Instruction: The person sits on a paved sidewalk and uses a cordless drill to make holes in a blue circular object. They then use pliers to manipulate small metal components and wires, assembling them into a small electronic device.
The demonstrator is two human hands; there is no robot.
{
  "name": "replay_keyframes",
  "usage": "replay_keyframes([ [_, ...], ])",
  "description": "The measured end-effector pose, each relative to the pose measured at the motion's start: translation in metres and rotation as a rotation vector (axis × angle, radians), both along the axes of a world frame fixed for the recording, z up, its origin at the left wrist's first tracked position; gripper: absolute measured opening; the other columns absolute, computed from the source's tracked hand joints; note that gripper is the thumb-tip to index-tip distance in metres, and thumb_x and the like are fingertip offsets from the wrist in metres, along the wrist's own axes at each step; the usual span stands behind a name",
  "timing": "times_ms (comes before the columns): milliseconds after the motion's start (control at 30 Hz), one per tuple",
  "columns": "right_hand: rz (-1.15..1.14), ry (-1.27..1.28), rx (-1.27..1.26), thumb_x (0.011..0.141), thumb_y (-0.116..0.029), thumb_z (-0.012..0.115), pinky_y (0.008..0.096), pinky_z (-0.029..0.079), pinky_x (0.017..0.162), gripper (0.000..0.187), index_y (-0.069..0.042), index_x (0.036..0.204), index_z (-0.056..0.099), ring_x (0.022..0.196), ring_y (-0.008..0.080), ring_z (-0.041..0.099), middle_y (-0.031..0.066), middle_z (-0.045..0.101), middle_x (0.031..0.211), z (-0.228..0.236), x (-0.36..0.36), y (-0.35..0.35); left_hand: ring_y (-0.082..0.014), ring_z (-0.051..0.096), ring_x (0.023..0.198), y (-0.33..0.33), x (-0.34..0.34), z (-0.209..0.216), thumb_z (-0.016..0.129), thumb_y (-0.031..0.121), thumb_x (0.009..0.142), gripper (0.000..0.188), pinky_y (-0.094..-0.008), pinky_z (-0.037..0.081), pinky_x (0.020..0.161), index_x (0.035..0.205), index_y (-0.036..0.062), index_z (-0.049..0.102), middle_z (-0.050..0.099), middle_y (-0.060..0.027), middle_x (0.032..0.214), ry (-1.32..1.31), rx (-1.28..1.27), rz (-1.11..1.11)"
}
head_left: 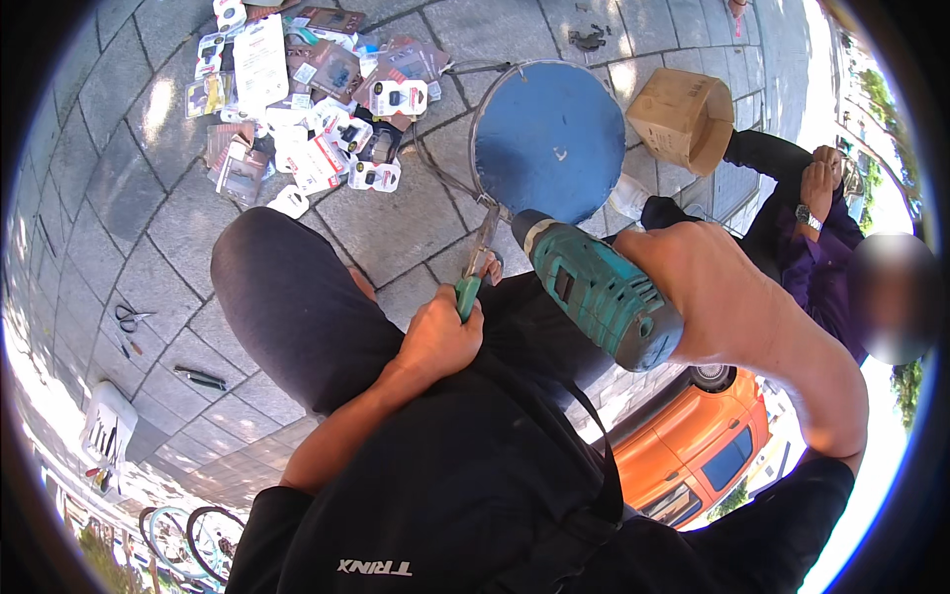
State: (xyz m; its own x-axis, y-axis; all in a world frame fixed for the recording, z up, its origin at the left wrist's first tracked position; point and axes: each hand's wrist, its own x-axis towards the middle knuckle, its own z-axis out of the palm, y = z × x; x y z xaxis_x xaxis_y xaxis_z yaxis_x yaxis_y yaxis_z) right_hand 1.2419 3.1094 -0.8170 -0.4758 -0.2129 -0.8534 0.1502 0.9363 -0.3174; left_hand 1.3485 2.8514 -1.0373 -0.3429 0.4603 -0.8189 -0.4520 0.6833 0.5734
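My left hand [441,333] is closed round the green handle of a pair of metal pliers [485,243], whose jaws point away from me. My right hand [683,272] grips a teal cordless drill [599,292]. The drill's chuck sits beside the plier jaws, close to the near edge of a round blue stool top [549,139]. Whatever small piece lies between jaws and chuck is too small to make out. The drill's handle is hidden behind my right hand.
Blister packs [322,158] lie heaped on the paving at far left. An open cardboard box [683,119] stands right of the stool. A seated person [816,198] is at right. Scissors [131,317] and a folding tool [200,378] lie at left. An orange car [693,436] is parked behind.
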Motion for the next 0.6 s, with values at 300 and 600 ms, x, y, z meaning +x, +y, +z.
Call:
replay_keyframes([
  [300, 0.043, 0.018, 0.010, 0.074, -0.029, 0.085, 0.0513, 0.059, 0.073, 0.038, -0.002, 0.094, 0.066, 0.081, 0.0437, 0.074, 0.0190, 0.073, 0.084, -0.003, 0.005, 0.000, -0.0507, 0.073, 0.101, 0.000, -0.008, 0.003, 0.060, 0.034, 0.106, 0.043, -0.0543, 0.056, 0.094, 0.115, -0.0076, 0.061, 0.075, -0.0326, 0.099, -0.085, -0.047, -0.060],
  [600, 0.075, 0.034, 0.005, 0.074, -0.028, 0.084, 0.0509, 0.059, 0.072, 0.036, -0.002, 0.093, 0.068, 0.080, 0.0439, 0.074, 0.0199, 0.072, 0.079, -0.003, 0.005, -0.001, -0.0530, 0.071, 0.103, -0.003, -0.011, 0.002, 0.060, 0.035, 0.105, 0.044, -0.0552, 0.055, 0.094, 0.117, -0.0076, 0.061, 0.073, -0.0354, 0.101, -0.061, -0.039, -0.076],
])
